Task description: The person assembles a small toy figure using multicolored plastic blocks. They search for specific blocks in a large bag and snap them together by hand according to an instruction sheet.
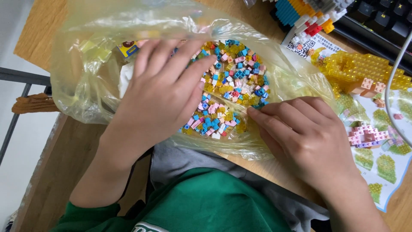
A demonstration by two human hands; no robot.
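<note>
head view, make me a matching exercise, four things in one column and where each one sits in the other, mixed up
Things:
1. left hand
2. right hand
3. yellow brick build
4. small pink brick build

Places:
A. on the printed instruction sheet, right of the right hand
B. reaching into the clear plastic bag over the loose small bricks
C. near the keyboard, at the upper right of the table
D. pinching the bag's near right edge

Pairs: 1-B, 2-D, 3-C, 4-A
</note>
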